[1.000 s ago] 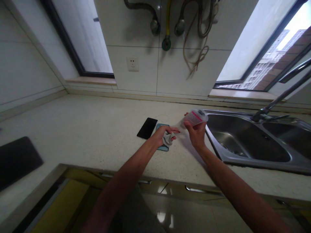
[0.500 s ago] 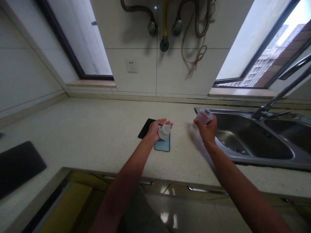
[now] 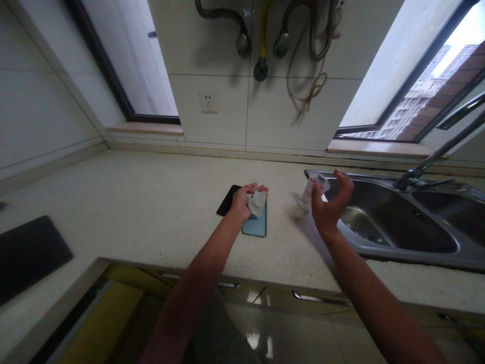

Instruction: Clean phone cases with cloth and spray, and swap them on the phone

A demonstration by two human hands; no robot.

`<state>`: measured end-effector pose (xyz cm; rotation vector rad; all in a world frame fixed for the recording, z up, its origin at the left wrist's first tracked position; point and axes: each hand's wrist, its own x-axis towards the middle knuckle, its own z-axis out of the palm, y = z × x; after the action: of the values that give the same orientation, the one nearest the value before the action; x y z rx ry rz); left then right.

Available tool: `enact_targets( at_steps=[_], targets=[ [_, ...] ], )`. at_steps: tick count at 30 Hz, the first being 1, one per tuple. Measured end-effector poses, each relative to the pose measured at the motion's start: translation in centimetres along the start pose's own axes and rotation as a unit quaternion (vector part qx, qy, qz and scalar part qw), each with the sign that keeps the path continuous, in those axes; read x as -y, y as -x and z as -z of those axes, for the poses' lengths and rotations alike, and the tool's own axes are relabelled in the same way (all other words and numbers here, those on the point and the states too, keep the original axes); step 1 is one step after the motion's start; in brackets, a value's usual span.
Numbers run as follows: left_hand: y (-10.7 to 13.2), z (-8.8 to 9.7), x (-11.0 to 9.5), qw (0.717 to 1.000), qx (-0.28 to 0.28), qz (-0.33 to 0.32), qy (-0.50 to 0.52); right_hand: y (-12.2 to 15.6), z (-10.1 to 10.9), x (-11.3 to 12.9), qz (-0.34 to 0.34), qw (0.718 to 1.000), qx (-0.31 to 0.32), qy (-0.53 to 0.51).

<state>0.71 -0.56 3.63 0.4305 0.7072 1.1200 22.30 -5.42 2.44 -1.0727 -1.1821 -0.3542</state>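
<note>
Midway along the counter's (image 3: pixel 166 207) front edge, set back from it, lies a pale blue case (image 3: pixel 254 228). Above it, the left hand (image 3: pixel 240 202) holds a crumpled white tissue (image 3: pixel 256 203) against its fingers; a black phone (image 3: pixel 226 201) shows partly beneath. The right hand (image 3: pixel 328 215) has thumb and fingers spread wide. Behind its thumb, a clear tub (image 3: pixel 305 196) with a pinkish-red band, lettering unreadable, stands by the sink's (image 3: pixel 401 217) left rim; contact is unclear.
</note>
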Motion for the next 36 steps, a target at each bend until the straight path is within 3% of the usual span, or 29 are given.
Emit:
enact_targets(
  at_steps=[2, 4, 6, 8, 13, 17, 21, 23, 24, 26, 27, 29, 32, 36],
  targets=[
    [0.1, -0.1, 0.4, 1.000, 0.011, 0.004, -0.012, 0.6, -0.2, 1.7, 0.025, 0.999, 0.024, -0.016],
    [0.2, -0.2, 0.9, 0.999, 0.020, 0.012, -0.032, 1.8, -0.9, 2.8, -0.021, 0.988, 0.144, -0.057],
    [0.2, -0.3, 1.2, 0.997, 0.026, 0.012, -0.065, 3.2, -1.9, 3.2, -0.130, 0.949, 0.266, -0.111],
    [0.2, -0.2, 1.5, 0.994, 0.031, -0.003, -0.101, 4.5, -2.9, 3.3, -0.256, 0.896, 0.325, -0.162],
    [0.1, 0.0, 1.7, 0.991, 0.052, -0.049, -0.110, 5.4, -3.6, 3.6, -0.472, 0.790, 0.292, -0.262],
    [0.2, -0.2, 2.0, 0.989, 0.090, -0.061, -0.101, 4.8, -3.2, 4.5, -0.532, 0.695, 0.355, -0.329],
    [0.0, -0.5, 2.0, 0.977, 0.067, -0.114, -0.170, 4.4, -3.2, 4.2, -0.560, 0.668, 0.348, -0.345],
    [0.0, -0.2, 1.5, 0.936, 0.026, -0.183, -0.301, 4.1, -3.2, 3.5, -0.582, 0.660, 0.317, -0.354],
    [0.0, 0.0, 1.3, 0.889, -0.011, -0.233, -0.393, 3.9, -3.2, 3.0, -0.592, 0.655, 0.295, -0.365],
    [0.3, 0.5, 0.7, 0.746, -0.073, -0.309, -0.585, 3.4, -3.2, 1.9, -0.601, 0.646, 0.252, -0.397],
    [0.5, 0.8, 0.5, 0.678, -0.088, -0.312, -0.660, 3.2, -3.2, 1.3, -0.597, 0.645, 0.235, -0.415],
    [0.9, 1.2, 0.2, 0.578, -0.105, -0.279, -0.759, 2.8, -3.1, 0.5, -0.577, 0.653, 0.210, -0.443],
    [1.3, 1.5, 0.3, 0.510, -0.106, -0.204, -0.829, 2.5, -3.0, 0.2, -0.562, 0.669, 0.164, -0.458],
    [1.4, 1.6, 0.3, 0.478, -0.111, -0.173, -0.854, 2.5, -3.0, 0.4, -0.563, 0.673, 0.126, -0.463]
  ],
)
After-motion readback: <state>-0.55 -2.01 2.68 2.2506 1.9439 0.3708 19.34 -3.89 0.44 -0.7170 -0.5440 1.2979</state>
